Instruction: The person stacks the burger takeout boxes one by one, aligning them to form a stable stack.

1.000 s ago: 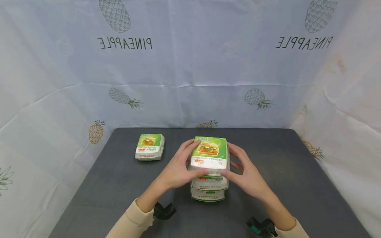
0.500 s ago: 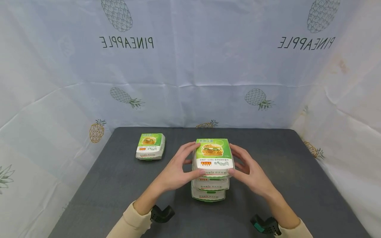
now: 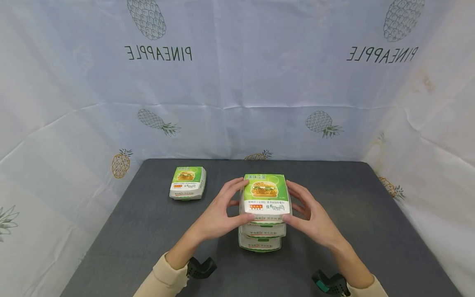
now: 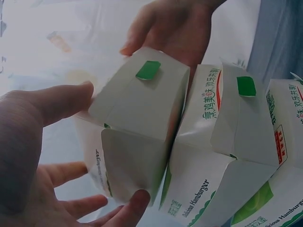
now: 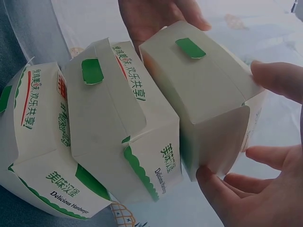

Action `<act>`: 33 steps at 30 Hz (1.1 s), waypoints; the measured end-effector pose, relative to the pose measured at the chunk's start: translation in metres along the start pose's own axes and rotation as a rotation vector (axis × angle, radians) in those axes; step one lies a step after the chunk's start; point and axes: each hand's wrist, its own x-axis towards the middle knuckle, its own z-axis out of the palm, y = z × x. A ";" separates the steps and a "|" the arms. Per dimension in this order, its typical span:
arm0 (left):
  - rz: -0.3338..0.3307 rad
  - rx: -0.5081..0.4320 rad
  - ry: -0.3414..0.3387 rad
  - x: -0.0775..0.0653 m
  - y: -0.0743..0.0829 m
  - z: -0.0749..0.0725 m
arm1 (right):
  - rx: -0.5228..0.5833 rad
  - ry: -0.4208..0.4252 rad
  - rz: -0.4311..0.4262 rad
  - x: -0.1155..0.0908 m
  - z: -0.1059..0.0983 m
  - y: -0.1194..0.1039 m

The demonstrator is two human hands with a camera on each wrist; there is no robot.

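Observation:
In the head view, the top burger box (image 3: pixel 265 197), green and white with a burger picture, is held between my left hand (image 3: pixel 221 210) and right hand (image 3: pixel 313 214). Thumbs press near its front corners, and fingers curl round its left and right sides. It sits over a middle burger box (image 3: pixel 263 231) and a bottom burger box (image 3: pixel 259 244), making a stack. From the left wrist, the held box (image 4: pixel 137 104) lies against or very close to the middle box (image 4: pixel 218 137). The right wrist view shows fingertips (image 5: pixel 207 176) on the held box's side.
Another burger box (image 3: pixel 188 182) rests alone at the back left of the dark grey table (image 3: pixel 334 185). A pale cloth with pineapple prints (image 3: pixel 237 78) hangs behind and along both sides. Dark wrist cameras (image 3: pixel 201 268) sit under the forearms.
Both hands have shifted the top box slightly to the right and then a little lower toward the stack. Its slight twist has straightened. The lone box stays put.

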 end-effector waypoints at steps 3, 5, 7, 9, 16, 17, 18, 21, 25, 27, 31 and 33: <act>0.004 0.002 0.001 -0.001 0.001 -0.002 | -0.015 0.005 0.005 0.000 0.000 0.000; -0.003 0.009 0.011 -0.002 0.002 -0.004 | -0.023 0.007 0.007 -0.001 0.000 0.000; -0.009 0.019 0.032 -0.004 0.004 -0.008 | -0.027 0.009 0.010 -0.001 0.000 0.000; -0.008 0.040 0.071 -0.005 0.005 -0.013 | -0.032 0.008 0.012 -0.001 0.000 -0.001; 0.044 0.246 0.297 -0.004 -0.005 -0.032 | -0.051 0.014 0.018 -0.002 -0.001 -0.002; 0.048 0.283 0.326 -0.003 -0.007 -0.034 | -0.052 0.014 0.019 -0.002 -0.001 -0.003; 0.051 0.315 0.351 -0.002 -0.010 -0.036 | -0.054 0.014 0.019 -0.002 -0.001 -0.003; 0.062 0.383 0.411 0.001 -0.018 -0.043 | -0.063 0.016 0.021 -0.002 -0.002 -0.003; 0.091 0.492 0.484 0.007 -0.035 -0.054 | -0.074 0.015 0.021 -0.002 -0.002 -0.003; 0.097 0.556 0.510 0.010 -0.047 -0.060 | -0.076 0.015 0.021 -0.002 -0.002 -0.003; 0.068 0.656 0.528 0.012 -0.066 -0.073 | -0.074 0.014 0.020 -0.002 -0.001 -0.003; 0.041 0.689 0.529 0.011 -0.072 -0.079 | -0.074 0.013 0.021 -0.002 0.000 -0.002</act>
